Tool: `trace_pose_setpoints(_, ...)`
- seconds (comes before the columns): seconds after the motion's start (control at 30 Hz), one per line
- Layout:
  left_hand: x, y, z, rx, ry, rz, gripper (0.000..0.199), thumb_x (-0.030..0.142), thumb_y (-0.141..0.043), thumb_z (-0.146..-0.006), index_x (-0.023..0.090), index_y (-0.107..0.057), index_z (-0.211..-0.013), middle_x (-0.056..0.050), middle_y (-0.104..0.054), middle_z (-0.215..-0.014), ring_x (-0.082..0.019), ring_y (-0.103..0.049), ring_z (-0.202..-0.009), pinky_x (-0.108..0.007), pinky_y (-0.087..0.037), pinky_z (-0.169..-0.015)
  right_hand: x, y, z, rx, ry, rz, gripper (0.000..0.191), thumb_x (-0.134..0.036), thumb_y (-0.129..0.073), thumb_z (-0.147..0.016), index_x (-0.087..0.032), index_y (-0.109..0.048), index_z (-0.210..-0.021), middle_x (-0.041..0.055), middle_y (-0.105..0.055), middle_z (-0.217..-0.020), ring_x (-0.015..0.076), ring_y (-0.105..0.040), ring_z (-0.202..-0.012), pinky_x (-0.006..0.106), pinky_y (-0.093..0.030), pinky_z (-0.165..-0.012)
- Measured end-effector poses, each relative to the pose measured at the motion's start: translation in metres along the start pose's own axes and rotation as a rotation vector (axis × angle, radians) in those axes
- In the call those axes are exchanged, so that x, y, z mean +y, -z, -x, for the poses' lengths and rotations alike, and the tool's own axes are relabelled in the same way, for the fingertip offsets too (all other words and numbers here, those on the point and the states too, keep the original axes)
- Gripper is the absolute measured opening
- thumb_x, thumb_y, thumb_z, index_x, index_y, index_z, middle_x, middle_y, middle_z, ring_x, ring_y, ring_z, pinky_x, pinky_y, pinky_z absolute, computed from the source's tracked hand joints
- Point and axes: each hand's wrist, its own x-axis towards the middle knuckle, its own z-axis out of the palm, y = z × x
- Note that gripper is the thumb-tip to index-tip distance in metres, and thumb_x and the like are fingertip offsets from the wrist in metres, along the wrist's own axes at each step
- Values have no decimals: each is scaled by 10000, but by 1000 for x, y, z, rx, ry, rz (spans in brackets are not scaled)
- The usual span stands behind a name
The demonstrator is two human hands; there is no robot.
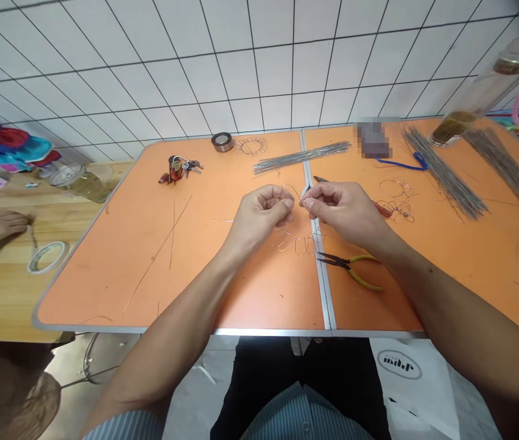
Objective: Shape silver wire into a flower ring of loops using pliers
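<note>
Between my hands, over the orange table [231, 281], is a ring of thin wire [304, 238] bent into several small loops. My left hand [266, 211] pinches the wire at one side. My right hand [332, 205] has thumb and forefinger pressed together on the wire just across a small gap. Part of the ring is hidden behind my fingers. Just below my right hand lie needle-nose pliers [348, 263] with yellow handles, their jaws spread. The dark tip of another tool [320, 179] and a red handle [382, 209] show from behind my right hand.
Bundles of straight wire [302, 157] lie at the back and right. Looped wire pieces [397, 189], a tape roll [222, 142], keys [181, 169] and a tall glass bottle [461, 113] are around. Loose wires [156, 253] lie left. Another person's hand [2, 226] rests on the wooden table.
</note>
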Motion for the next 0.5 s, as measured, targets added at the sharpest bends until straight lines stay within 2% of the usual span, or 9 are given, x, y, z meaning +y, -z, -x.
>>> trace_pose_setpoints(0.23,-2,-1,1,1,-59,-6,174,260,-776,-900,195,-731,-745,-8,-612,-627,-115,-497,-600,-247,-412,-581,-2,-1,2,38,31,50,160,-306,-690,-937,-200,-741,-828,-19,-566,-694,137,-447,-647,328,-310,-599)
trace_pose_setpoints(0.5,-5,-4,1,36,-71,7,76,250,-783,-888,208,-798,-826,-3,-623,-674,-115,-518,-607,-250,-426,-585,9,-5,2,65,126,100,94,-307,-707,-977,-239,-771,-972,-16,-620,-765,153,-513,-683,328,-371,-629)
